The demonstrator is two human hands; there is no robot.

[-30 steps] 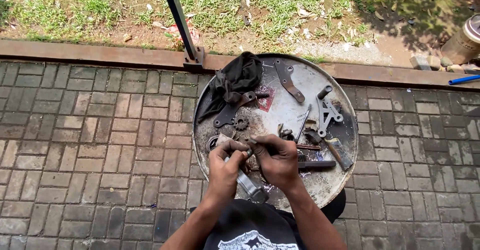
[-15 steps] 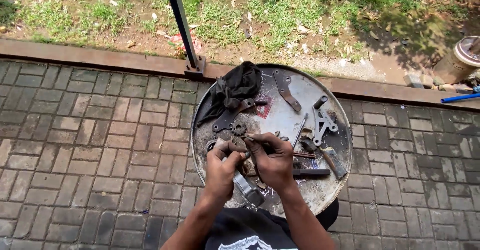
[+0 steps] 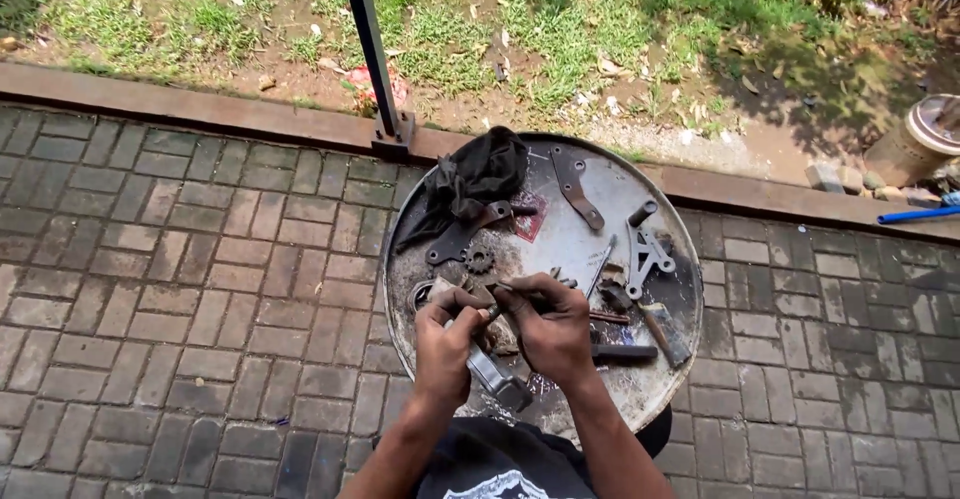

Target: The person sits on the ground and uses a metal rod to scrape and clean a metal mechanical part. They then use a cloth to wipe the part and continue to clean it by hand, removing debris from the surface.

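— Where's there room on the drum top (image 3: 640,399)?

— The bare patch between the flat bracket (image 3: 576,189) and the forked bracket (image 3: 645,251), and the near right rim.

— What's in the way?

— The black rag (image 3: 475,181) and gear (image 3: 480,257) on the left, tools (image 3: 640,334) to the right, and the pole (image 3: 372,54) behind.

Bright, hard sunlight; glare whitens the round grey metal worktop (image 3: 600,249). Leaf shadows dapple the grass. Sharp focus, slight edge bending.
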